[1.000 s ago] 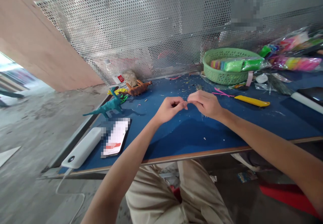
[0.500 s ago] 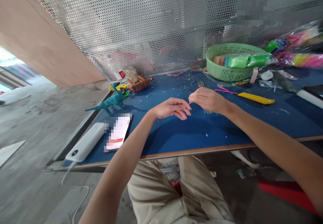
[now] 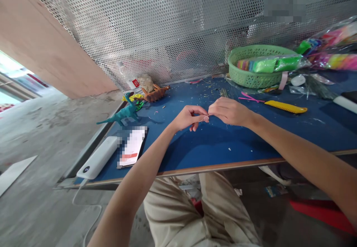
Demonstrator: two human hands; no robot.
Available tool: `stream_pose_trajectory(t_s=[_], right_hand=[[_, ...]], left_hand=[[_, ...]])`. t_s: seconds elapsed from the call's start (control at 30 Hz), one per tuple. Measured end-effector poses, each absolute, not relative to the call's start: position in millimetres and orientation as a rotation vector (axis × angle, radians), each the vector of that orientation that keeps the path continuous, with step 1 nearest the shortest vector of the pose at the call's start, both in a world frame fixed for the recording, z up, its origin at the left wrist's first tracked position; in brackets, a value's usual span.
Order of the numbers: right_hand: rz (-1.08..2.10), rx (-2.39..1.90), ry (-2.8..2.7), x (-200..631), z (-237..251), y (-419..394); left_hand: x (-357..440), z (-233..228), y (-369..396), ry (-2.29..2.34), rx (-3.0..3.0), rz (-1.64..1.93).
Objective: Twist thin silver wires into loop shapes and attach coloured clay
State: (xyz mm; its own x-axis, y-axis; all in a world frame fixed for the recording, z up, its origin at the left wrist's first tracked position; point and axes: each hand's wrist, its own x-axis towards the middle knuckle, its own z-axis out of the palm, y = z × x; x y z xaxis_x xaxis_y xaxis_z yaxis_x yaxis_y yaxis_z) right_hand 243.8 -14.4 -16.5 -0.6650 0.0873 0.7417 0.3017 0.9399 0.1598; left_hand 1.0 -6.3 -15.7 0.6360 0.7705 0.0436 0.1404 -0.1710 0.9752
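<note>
Where left hand (image 3: 189, 117) and right hand (image 3: 229, 111) pinch, a slender strand (image 3: 206, 116) shows.

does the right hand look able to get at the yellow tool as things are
Probably yes: the yellow tool lies uncovered on the blue tabletop, right of the right hand, though that hand seems to pinch a thin strand.
</note>
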Motion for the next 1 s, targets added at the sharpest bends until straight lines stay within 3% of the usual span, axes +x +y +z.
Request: stream_pose_trajectory(t_s=[0.63, 1.0], right_hand=[[-0.338, -0.348, -2.238, 245, -21, -15], [-0.453, -0.389, -2.285, 247, -19, -13]], left_hand=[[10, -11, -20, 0.808, 2.103, 1.144], [8, -1, -12, 0.729, 1.986, 0.769]])
